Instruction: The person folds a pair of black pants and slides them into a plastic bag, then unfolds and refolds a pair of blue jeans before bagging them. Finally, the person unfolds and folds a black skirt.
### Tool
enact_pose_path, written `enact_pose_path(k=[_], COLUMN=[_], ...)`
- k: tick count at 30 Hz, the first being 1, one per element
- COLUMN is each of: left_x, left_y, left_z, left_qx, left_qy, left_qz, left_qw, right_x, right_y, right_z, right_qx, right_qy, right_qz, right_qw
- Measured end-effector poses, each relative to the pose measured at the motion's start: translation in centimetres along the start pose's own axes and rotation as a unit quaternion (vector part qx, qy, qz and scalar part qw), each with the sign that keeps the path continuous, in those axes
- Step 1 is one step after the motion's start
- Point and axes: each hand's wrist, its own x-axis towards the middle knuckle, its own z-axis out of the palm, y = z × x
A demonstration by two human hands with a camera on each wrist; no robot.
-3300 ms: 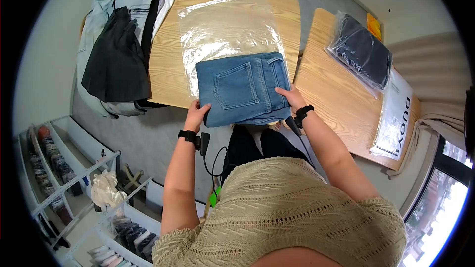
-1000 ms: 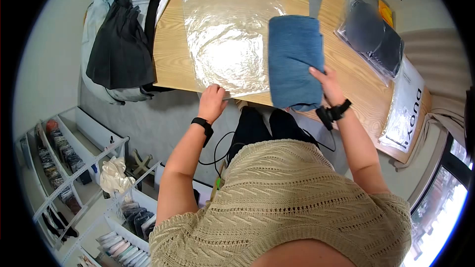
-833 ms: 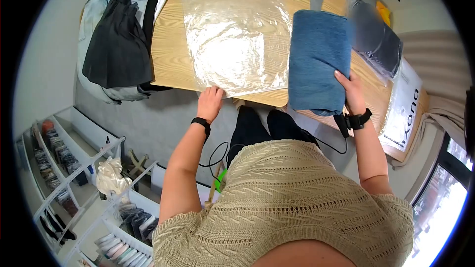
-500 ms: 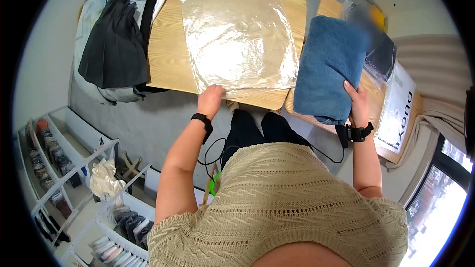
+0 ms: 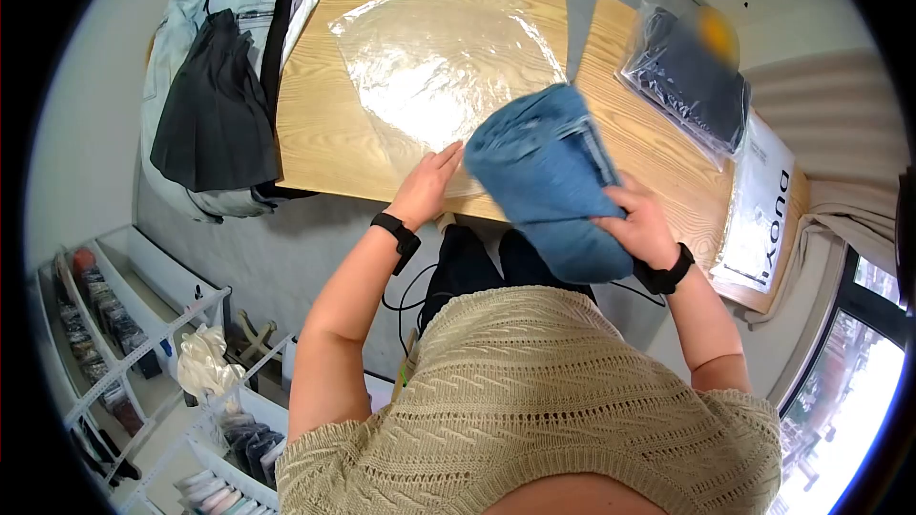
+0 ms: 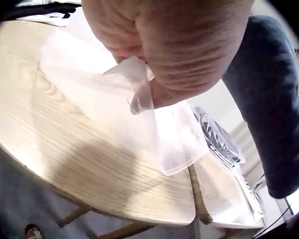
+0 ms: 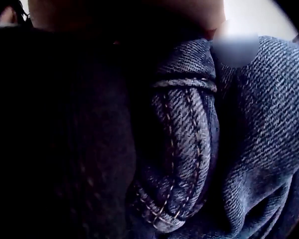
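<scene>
Folded blue jeans (image 5: 549, 181) hang tilted over the front edge of the table, gripped at their right side by my right hand (image 5: 641, 224). In the right wrist view the denim (image 7: 184, 129) fills most of the picture. A clear plastic bag (image 5: 429, 67) lies on the wooden table (image 5: 320, 148). My left hand (image 5: 426, 188) is at the bag's near edge, left of the jeans. In the left wrist view, that hand (image 6: 174, 55) pinches the lifted plastic (image 6: 134, 84) between its fingers.
Denim clothes (image 5: 181, 57) and a black pleated garment (image 5: 215, 114) lie at the left. On the right table (image 5: 611, 76) are a bagged dark garment (image 5: 692, 81) and a white printed bag (image 5: 759, 210). Shelf bins (image 5: 143, 310) stand lower left.
The jeans went from flat between both hands to the right in my right hand, then back left and tilted. My left hand let go of them and took the bag's edge, now shifted and lifted.
</scene>
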Motion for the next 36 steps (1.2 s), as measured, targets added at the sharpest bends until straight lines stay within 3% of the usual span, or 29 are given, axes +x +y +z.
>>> enact_pose_path(k=[3, 5, 10, 11, 13, 15, 18, 21, 25, 28, 31, 36], left_x=[0.4, 0.7, 0.6, 0.3, -0.5, -0.8, -0.2, 0.7, 0.7, 1.0, 1.5, 0.3], left_y=[0.5, 0.7, 0.7, 0.8, 1.2, 2.4, 3.2, 3.8, 5.5, 6.3, 6.7, 6.6], left_z=[-0.5, -0.2, -1.1, -1.3, -1.5, -1.8, -1.6, -1.9, -2.2, -1.9, -2.7, -2.6], left_qx=[-0.051, -0.105, -0.104, -0.093, -0.081, -0.058, -0.086, -0.075, -0.016, -0.001, 0.012, 0.002], left_qy=[0.005, 0.136, 0.124, 0.115, 0.106, 0.082, 0.135, 0.191, 0.098, 0.108, 0.120, 0.090], left_qz=[-0.008, -0.017, -0.030, -0.023, -0.017, -0.028, -0.042, -0.025, 0.051, 0.051, 0.041, 0.093], left_qw=[0.999, 0.985, 0.986, 0.989, 0.991, 0.994, 0.986, 0.978, 0.994, 0.993, 0.992, 0.992], right_x=[0.5, 1.0, 3.0, 3.5, 4.3, 5.1, 6.1, 7.2, 8.7, 9.8, 11.2, 13.7], right_y=[0.2, 0.5, 2.2, 2.4, 3.2, 3.2, 1.7, 0.2, -0.3, -2.6, -1.5, -2.6], right_z=[1.1, 1.6, 3.0, 3.1, 3.2, 3.4, 4.5, 5.4, 6.1, 5.8, 7.3, 9.5], right_qx=[0.003, -0.023, 0.019, 0.019, 0.084, 0.096, -0.134, -0.166, -0.181, -0.185, -0.136, -0.203], right_qy=[-0.060, -0.128, -0.190, -0.190, -0.181, -0.172, -0.144, -0.167, -0.120, -0.117, -0.095, -0.007], right_qz=[-0.036, -0.073, -0.030, -0.031, 0.067, 0.055, 0.026, 0.069, 0.091, 0.090, 0.073, 0.069], right_qw=[0.998, 0.989, 0.981, 0.981, 0.978, 0.979, 0.980, 0.969, 0.972, 0.972, 0.983, 0.977])
